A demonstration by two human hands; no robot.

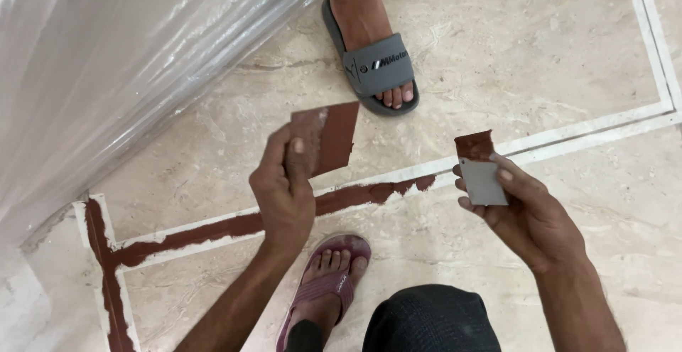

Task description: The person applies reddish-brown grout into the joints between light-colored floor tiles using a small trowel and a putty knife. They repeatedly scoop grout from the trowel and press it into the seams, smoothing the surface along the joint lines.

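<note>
Marble floor (568,53), beige, fills most of view; pale inlay strip runs across it approx 8 to 2 o'clock. Plastic sheeting (106,61), clear, wrinkled, covers 9–12 o'clock sector. Red-brown filler line (234,225) lies along strip, ends w/ ragged tip near frame centre; second leg drops toward 7 o'clock. Own knee in dark fabric at 6 o'clock, own foot in maroon sandal (323,288) just beside filler line. Another person's foot in grey slide sandal (376,64) at 12 o'clock, well apart from hands. Left hand (284,188), centre, fingers clamped on flat scraper plate (328,137), smeared red-brown, tilted up toward 1 o'clock. Right hand (529,213), 3 o'clock, pinched shut on small grey blade (482,178), red-brown paste on its top edge. Plates apart, not touching
</note>
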